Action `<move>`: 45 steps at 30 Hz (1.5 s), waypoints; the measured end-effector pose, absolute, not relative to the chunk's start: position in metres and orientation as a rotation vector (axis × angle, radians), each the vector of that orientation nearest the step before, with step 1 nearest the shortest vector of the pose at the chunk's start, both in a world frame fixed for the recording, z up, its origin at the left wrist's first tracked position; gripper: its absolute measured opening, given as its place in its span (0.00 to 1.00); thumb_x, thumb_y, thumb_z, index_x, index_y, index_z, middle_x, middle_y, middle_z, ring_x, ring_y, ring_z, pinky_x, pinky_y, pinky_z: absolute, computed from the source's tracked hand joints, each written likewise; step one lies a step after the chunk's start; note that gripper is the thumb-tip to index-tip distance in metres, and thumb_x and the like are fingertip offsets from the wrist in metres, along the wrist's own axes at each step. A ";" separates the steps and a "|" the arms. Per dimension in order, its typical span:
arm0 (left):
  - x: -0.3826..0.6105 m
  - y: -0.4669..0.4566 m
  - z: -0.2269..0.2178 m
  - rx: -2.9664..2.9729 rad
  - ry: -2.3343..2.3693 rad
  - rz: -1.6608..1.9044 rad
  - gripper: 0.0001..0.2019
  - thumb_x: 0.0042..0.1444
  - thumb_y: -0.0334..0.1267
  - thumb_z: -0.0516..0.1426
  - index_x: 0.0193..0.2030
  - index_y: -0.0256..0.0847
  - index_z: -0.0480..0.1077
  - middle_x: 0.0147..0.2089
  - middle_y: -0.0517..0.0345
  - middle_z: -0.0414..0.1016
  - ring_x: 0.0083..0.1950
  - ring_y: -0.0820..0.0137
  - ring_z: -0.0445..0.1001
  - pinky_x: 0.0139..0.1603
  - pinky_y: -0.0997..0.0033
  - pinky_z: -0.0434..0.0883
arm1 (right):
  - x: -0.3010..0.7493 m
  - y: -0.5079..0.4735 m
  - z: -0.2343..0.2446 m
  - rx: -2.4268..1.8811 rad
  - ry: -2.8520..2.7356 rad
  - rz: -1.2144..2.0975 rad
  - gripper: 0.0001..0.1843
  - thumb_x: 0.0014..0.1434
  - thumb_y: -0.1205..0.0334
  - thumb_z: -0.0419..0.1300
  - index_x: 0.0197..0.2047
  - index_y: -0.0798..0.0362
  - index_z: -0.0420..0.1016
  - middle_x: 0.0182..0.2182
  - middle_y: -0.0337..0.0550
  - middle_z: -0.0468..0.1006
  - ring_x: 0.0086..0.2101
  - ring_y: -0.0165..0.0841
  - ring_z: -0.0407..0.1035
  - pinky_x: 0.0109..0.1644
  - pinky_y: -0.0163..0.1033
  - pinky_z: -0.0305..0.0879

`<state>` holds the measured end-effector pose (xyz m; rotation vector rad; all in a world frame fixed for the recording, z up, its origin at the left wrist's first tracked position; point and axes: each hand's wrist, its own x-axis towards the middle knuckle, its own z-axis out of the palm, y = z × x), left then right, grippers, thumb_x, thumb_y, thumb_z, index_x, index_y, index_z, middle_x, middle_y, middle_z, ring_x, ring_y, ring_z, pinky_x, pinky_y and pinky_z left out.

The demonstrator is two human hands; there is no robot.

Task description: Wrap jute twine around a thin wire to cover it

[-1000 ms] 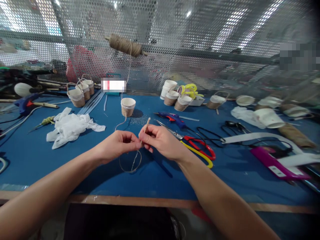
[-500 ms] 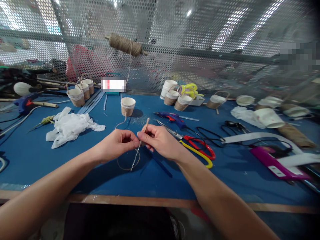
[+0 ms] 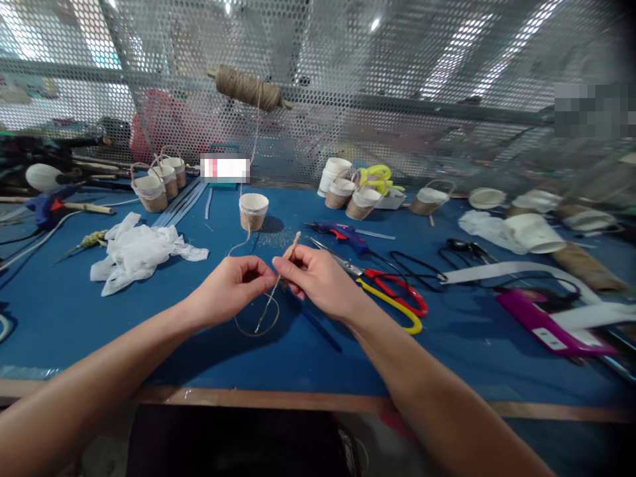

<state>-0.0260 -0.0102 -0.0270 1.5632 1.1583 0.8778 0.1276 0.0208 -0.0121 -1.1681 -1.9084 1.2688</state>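
My right hand pinches a thin twisted wire whose upper end is wrapped in brown twine. The wire slants from upper right to lower left, its bare silvery end hanging below the fingers. Close beside it, my left hand has thumb and forefinger pinched on the jute twine at the wire; the fingertips partly hide the contact. A loose loop of twine hangs beneath the hands. The strand runs back past a small white-rimmed cup and up to a twine spool on the mesh.
Scissors with red and yellow handles lie right of my right hand, near a blue glue gun. Crumpled white fabric lies left. Small handled cups stand behind, and a purple power strip sits at right.
The wire has tilted slightly, its lower end shifting a little left and upward. Both hands stay together at nearly the same spot, and the twine loop has shifted slightly.
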 end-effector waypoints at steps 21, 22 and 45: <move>-0.031 -0.010 -0.023 1.502 1.154 0.823 0.08 0.48 0.38 0.54 0.25 0.35 0.65 0.23 0.63 0.63 0.25 0.79 0.57 0.25 0.77 0.56 | 0.128 0.021 -0.010 -1.078 -1.950 1.332 0.14 0.50 0.53 0.58 0.26 0.55 0.63 0.16 0.31 0.62 0.17 0.22 0.57 0.20 0.30 0.56; -0.032 -0.009 -0.024 1.538 1.165 0.818 0.07 0.48 0.37 0.54 0.25 0.35 0.65 0.23 0.63 0.63 0.25 0.78 0.57 0.25 0.77 0.56 | 0.128 0.021 -0.011 -1.087 -1.956 1.329 0.14 0.50 0.52 0.58 0.26 0.55 0.63 0.15 0.31 0.62 0.17 0.22 0.57 0.20 0.30 0.56; -0.032 -0.008 -0.026 1.397 1.079 0.803 0.09 0.47 0.39 0.55 0.25 0.34 0.65 0.22 0.65 0.59 0.23 0.80 0.53 0.25 0.76 0.51 | 0.132 0.026 -0.013 -1.065 -1.970 1.416 0.13 0.52 0.55 0.57 0.27 0.56 0.62 0.15 0.31 0.62 0.16 0.21 0.57 0.21 0.30 0.54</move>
